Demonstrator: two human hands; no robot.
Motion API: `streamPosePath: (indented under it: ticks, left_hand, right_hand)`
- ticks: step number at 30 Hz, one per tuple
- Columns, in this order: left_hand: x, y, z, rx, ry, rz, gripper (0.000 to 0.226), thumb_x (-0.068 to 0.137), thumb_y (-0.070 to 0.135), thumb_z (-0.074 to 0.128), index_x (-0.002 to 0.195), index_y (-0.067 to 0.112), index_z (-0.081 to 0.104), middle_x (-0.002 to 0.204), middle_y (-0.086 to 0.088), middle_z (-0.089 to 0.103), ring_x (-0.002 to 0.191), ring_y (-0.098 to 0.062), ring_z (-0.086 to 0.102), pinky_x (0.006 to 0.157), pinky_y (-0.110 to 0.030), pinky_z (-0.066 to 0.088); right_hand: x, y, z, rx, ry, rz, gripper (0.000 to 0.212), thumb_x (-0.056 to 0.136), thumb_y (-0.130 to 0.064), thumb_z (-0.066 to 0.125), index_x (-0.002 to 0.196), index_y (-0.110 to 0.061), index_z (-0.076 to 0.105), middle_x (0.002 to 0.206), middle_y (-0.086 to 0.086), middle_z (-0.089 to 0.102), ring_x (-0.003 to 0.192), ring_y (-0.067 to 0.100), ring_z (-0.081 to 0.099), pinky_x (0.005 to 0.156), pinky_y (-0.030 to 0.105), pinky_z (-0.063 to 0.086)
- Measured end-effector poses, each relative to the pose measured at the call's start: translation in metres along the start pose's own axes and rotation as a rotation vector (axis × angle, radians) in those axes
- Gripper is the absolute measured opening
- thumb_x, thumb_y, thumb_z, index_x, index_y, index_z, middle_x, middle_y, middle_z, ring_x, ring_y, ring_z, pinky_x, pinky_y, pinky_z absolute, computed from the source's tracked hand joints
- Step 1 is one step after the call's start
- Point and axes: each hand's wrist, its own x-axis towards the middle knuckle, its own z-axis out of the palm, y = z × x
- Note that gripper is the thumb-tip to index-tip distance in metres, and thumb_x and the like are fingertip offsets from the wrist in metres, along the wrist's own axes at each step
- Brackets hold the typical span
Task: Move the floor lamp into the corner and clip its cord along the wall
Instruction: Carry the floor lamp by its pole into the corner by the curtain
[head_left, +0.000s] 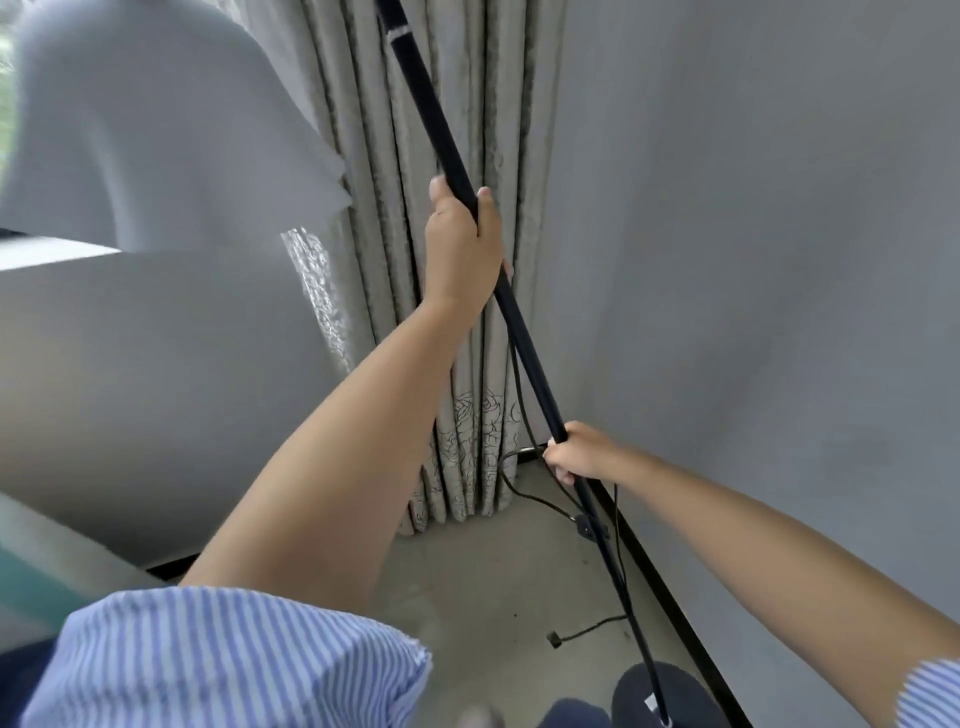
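Observation:
The floor lamp's black pole runs tilted from the top centre down to its round black base at the bottom right, next to the right wall. My left hand is wrapped around the pole's middle. Lower down, my right hand grips the same pole. The lamp's black cord hangs from the pole and loops loosely over the floor in the corner, with an inline switch and a plug end lying on the floor. The lamp head is out of view.
A grey patterned curtain hangs in the corner. The grey right wall has a black skirting strip along its foot. A white lampshade-like shape fills the upper left, with a window ledge beside it. The floor is grey concrete.

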Motion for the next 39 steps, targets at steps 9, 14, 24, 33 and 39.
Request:
streamPosePath:
  ticks: [9, 14, 24, 33, 39]
  left_hand:
    - [0.107, -0.033, 0.052, 0.048, -0.048, 0.073, 0.003, 0.099, 0.010, 0.037, 0.098, 0.011, 0.035, 0.055, 0.005, 0.043, 0.034, 0.001, 0.045, 0.039, -0.024, 0.049]
    - [0.151, -0.055, 0.082, 0.114, -0.047, 0.050, 0.005, 0.098, 0.015, 0.037, 0.096, 0.013, 0.033, 0.056, 0.006, 0.045, 0.034, 0.001, 0.048, 0.040, -0.024, 0.049]
    - [0.198, -0.087, 0.113, 0.266, -0.024, 0.039, 0.035, 0.098, 0.015, 0.037, 0.123, -0.009, 0.029, 0.057, 0.008, 0.042, 0.038, 0.011, 0.050, 0.032, -0.003, 0.037]
    - [0.215, -0.088, 0.140, 0.212, -0.059, -0.083, 0.039, 0.100, 0.012, 0.034, 0.132, -0.002, 0.018, 0.066, -0.003, 0.050, 0.053, -0.008, 0.053, 0.053, -0.018, 0.049]
    - [0.216, -0.083, 0.161, 0.296, -0.089, 0.000, 0.042, 0.099, 0.010, 0.036, 0.131, -0.010, 0.017, 0.070, -0.003, 0.050, 0.061, -0.015, 0.049, 0.058, -0.016, 0.046]
  right_hand:
    - [0.117, -0.018, -0.067, -0.037, -0.045, -0.023, 0.038, 0.075, -0.005, 0.043, 0.037, -0.012, 0.044, 0.047, 0.004, 0.050, 0.051, 0.017, 0.046, 0.057, 0.027, 0.037]
    - [0.175, -0.020, -0.095, 0.001, -0.032, -0.024, 0.039, 0.077, -0.011, 0.045, 0.037, -0.014, 0.045, 0.046, 0.002, 0.050, 0.056, 0.021, 0.050, 0.059, 0.025, 0.038]
    - [0.260, -0.023, -0.121, 0.087, 0.047, -0.024, 0.040, 0.086, -0.031, 0.050, 0.048, -0.025, 0.040, 0.055, -0.004, 0.047, 0.067, 0.023, 0.052, 0.070, 0.028, 0.040]
    - [0.297, -0.017, -0.136, 0.099, 0.117, -0.081, 0.031, 0.089, -0.034, 0.046, 0.089, -0.008, 0.064, 0.088, 0.013, 0.067, 0.093, 0.035, 0.062, 0.057, 0.026, 0.040]
    - [0.297, -0.005, -0.153, 0.139, 0.094, -0.046, 0.034, 0.088, -0.022, 0.050, 0.114, -0.001, 0.053, 0.116, 0.022, 0.060, 0.104, 0.034, 0.057, 0.073, 0.030, 0.044]
